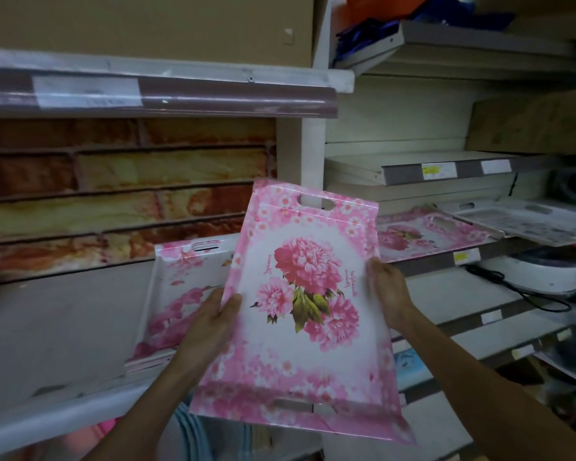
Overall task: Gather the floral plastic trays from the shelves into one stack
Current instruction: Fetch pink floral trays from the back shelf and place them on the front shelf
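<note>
I hold a pink floral plastic tray upright in front of me, its printed peony face toward the camera. My left hand grips its left edge and my right hand grips its right edge. Behind it, on the grey left shelf, lies another pink floral tray, on top of a small stack. On the right shelf rests a third pink floral tray, and beside that a pale grey-printed tray.
Brick-pattern panels stand at the back of the left shelf. A white upright post divides the two shelf bays. A white appliance with a black cord sits lower right. Cardboard boxes fill upper shelves.
</note>
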A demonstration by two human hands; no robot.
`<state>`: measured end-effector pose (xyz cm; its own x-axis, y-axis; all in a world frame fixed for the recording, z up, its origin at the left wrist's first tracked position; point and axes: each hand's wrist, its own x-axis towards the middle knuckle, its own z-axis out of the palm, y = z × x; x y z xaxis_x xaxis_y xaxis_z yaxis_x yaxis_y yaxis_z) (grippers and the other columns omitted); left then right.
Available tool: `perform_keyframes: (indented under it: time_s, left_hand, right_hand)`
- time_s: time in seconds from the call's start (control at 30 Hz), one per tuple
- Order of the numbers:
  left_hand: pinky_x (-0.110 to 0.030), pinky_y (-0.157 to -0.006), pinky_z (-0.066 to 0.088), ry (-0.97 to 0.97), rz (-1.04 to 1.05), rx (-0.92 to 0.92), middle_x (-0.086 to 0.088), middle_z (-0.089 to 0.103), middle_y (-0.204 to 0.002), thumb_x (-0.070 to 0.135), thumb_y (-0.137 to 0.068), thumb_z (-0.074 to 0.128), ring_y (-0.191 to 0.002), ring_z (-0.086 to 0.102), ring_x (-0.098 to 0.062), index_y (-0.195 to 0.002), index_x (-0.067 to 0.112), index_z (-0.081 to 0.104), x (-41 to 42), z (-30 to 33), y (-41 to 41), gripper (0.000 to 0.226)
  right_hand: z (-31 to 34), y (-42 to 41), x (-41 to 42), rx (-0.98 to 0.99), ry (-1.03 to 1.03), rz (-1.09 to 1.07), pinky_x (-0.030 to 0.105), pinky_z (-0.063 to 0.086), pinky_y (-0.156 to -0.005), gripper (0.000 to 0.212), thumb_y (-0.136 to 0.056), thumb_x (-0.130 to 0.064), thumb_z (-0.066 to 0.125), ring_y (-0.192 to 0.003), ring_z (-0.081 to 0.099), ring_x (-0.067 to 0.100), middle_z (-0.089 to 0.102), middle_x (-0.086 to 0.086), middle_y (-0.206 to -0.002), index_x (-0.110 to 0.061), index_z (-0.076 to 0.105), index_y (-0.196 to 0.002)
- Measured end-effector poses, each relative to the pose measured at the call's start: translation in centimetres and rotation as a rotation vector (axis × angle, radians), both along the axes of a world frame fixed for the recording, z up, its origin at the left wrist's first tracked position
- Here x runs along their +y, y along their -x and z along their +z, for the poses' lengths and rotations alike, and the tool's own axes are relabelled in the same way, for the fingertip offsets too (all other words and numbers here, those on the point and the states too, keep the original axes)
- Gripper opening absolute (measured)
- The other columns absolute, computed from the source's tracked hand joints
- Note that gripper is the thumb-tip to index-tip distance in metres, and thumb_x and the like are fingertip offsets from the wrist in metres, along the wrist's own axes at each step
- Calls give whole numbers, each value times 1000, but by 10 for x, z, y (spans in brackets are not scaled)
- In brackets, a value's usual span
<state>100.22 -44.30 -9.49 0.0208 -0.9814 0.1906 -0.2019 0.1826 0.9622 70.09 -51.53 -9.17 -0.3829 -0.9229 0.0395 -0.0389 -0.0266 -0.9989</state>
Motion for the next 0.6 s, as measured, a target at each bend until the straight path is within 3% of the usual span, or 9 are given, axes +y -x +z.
perform_keyframes:
  time_s: [0.1, 0.17, 0.27, 0.33, 0.37, 0.47, 0.6]
  left_hand:
    - [-14, -54, 53, 29, 77, -21, 14, 75, -94, 42, -98, 46, -78, 71, -2, -114, 29, 62, 4, 0, -22, 25]
    - [-14, -49, 51, 30, 132, -16, 9, 76, -91, 41, -98, 47, -72, 71, -4, -106, 25, 65, 6, 1, -39, 26]
    - [-14, -47, 50, 21, 189, -3, 8, 76, -89, 41, -98, 48, -67, 71, -3, -100, 24, 67, 6, 5, -64, 26]
    - [-17, -46, 49, 11, 233, -7, 5, 76, -81, 40, -99, 47, -61, 69, -7, -95, 24, 67, 3, 7, -79, 26]
    - [-21, -47, 48, 5, 261, -11, 2, 73, -75, 38, -100, 47, -57, 65, -11, -93, 23, 67, 0, 8, -86, 26]
    - [-25, -50, 42, -20, 339, -24, 0, 61, -68, 34, -100, 46, -56, 52, -15, -84, 20, 62, -13, 9, -105, 27]
    - [-23, -48, 40, -29, 403, -14, 1, 58, -64, 31, -100, 46, -55, 51, -14, -79, 19, 61, -27, 10, -120, 29]
  right_hand:
    - [7, -26, -5, -29, 51, 111, 32, 50, -70, 30, -101, -28, 46, -85, 63, 21, 66, 2, -88, -5, 65, -102]
    - [14, -45, -7, -7, 83, 156, 34, 56, -77, 26, -101, -26, 49, -93, 68, 20, 71, 2, -101, -12, 65, -115]
    - [20, -71, -10, -24, 91, 221, 29, 60, -70, 18, -99, -22, 53, -85, 72, 10, 72, 2, -102, -20, 66, -111]
    - [21, -86, -11, -61, 67, 309, 41, 59, -85, 23, -99, -20, 54, -97, 70, 24, 70, 10, -113, -11, 63, -118]
    - [21, -93, -11, -34, 64, 329, 39, 58, -83, 25, -99, -20, 54, -98, 69, 25, 69, 10, -115, -10, 61, -121]
    - [20, -112, -12, 36, 70, 371, 19, 54, -59, 14, -98, -21, 56, -87, 68, 14, 69, -1, -106, -20, 62, -111]
    - [20, -124, -20, 82, 40, 443, 18, 54, -51, 13, -97, -15, 56, -79, 69, 8, 68, -8, -97, -24, 58, -107]
